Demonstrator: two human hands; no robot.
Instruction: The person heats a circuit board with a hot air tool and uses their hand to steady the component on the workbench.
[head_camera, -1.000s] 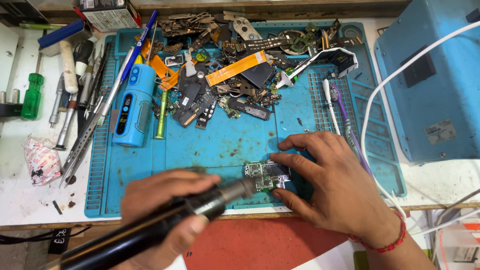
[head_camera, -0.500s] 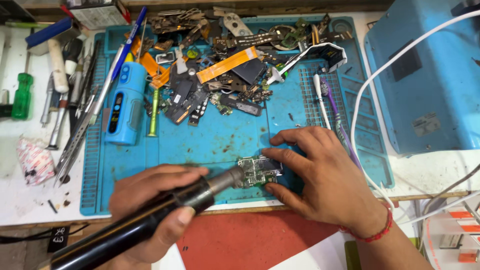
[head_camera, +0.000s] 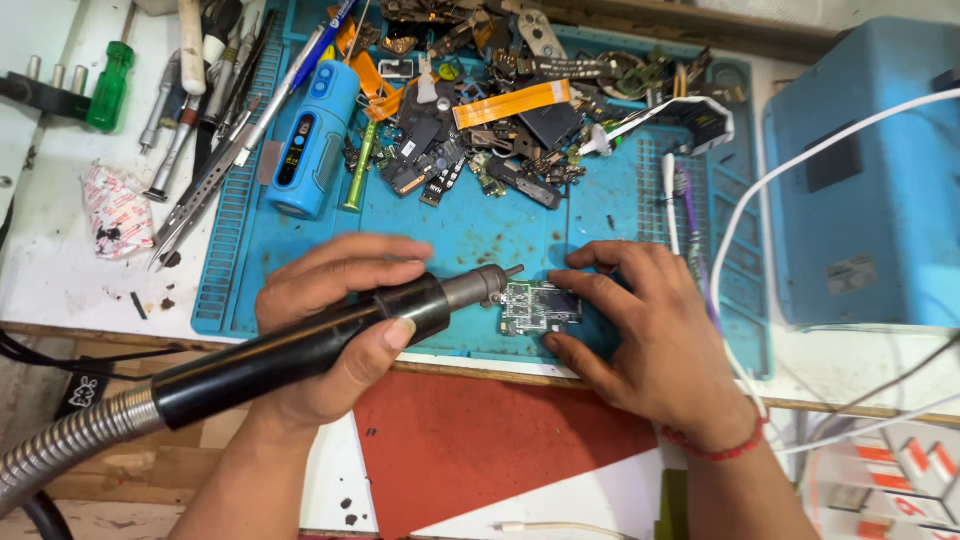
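Circuit board (head_camera: 538, 306) lies pinned on the blue mat (head_camera: 470, 235) under my right hand (head_camera: 650, 335); my left hand (head_camera: 335, 320) grips the hot-air handpiece (head_camera: 300, 345), nozzle beside it; heating step, I judge; next calls for a steady nozzle.

Left hand (head_camera: 330, 320) aims hot-air wand (head_camera: 300, 345) at circuit board (head_camera: 538, 306)

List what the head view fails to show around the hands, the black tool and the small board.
- Board: right edge under right hand fingers; components too small.
- Tool: middle wrapped by left hand; hose cut off at left edge.
- Parts pile: top cut by frame edge.
- Blue box: cut off at right.
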